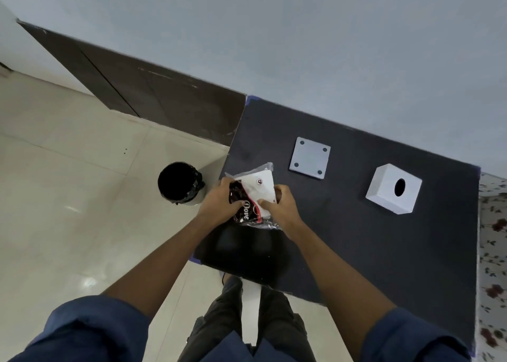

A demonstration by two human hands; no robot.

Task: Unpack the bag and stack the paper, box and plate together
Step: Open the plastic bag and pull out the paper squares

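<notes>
A clear plastic bag (262, 171) lies at the left edge of the dark table (356, 238). Inside it show white folded paper (260, 194) and a dark wrapper (242, 210) with white lettering. My left hand (219, 205) grips the bag's left side over the wrapper. My right hand (282, 205) grips its right side, thumb pressed on the paper. A flat white square plate (310, 158) with four dark dots lies beyond the bag. A white box (393, 191) with an oval hole in its top stands to the right.
A round bin (179, 183) lined with a black bag stands on the tiled floor just left of the table. A dark wooden panel (153, 95) runs along the wall behind. Flowered fabric (492, 265) borders the table's right edge.
</notes>
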